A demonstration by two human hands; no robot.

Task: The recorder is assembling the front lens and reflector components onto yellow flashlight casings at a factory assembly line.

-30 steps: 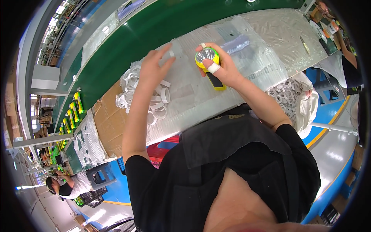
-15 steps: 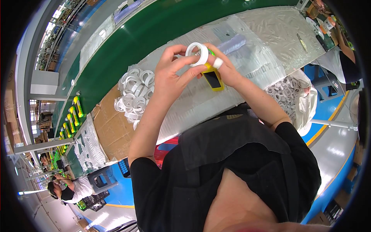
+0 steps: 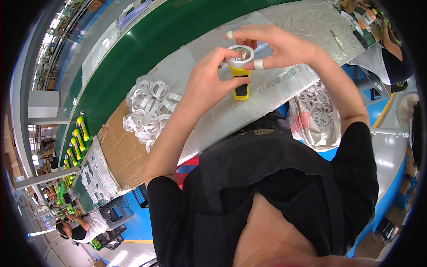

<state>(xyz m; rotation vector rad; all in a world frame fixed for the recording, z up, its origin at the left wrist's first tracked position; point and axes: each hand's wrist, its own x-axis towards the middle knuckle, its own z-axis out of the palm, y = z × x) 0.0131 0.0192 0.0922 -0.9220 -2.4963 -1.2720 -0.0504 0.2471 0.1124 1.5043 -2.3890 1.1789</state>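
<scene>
Both hands crowd around the yellow torch (image 3: pixel 240 82) in the middle of the table (image 3: pixel 284 26). The left hand (image 3: pixel 209 80) blocks it from the left, and the right hand (image 3: pixel 278 44) covers it from above and from the right. A pile of white rings (image 3: pixel 147 111) fills the table to the left, so a hand must go around it. A bag of rings (image 3: pixel 313 113) hangs off the near edge on the right. The far table, toward the green belt (image 3: pixel 147 44), has open room.

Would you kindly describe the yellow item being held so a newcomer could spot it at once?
Beside the long green conveyor belt runs a plastic-covered bench. Above it, the left hand and right hand hold an upright yellow flashlight, the only yellow item there, with a white ring round its shiny reflector.
</scene>
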